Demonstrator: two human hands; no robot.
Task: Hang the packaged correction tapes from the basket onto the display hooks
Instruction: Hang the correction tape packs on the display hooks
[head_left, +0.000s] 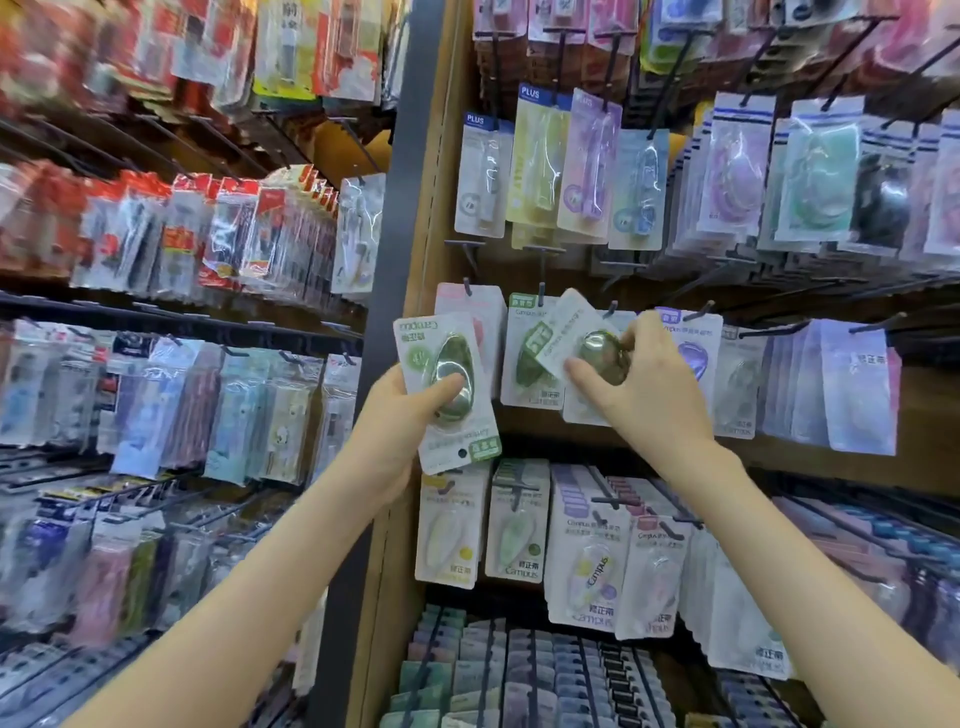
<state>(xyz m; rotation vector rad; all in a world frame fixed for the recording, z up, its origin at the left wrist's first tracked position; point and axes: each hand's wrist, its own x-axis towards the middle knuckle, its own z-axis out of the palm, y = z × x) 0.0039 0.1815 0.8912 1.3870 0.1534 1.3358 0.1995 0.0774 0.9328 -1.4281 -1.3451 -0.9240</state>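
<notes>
Green-label pack (452, 348) in left hand (387, 431): white card, pale green tags, olive-green dispenser under clear blister. Tilted pack (566, 327) in right hand (649, 384): white card, same olive dispenser. Hanging Campus pack (530, 358): white and green. Purple pack (693, 353): lilac. PLUS packs (480, 176): blue headers. Hooks (541, 293) black. Display panel (441, 260) tan wood. Left-bay packs (171, 228): red and white.

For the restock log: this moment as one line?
left hand: holds green pack, upside down | right hand: holds second green pack tilted near a hook | hung: not yet
</notes>
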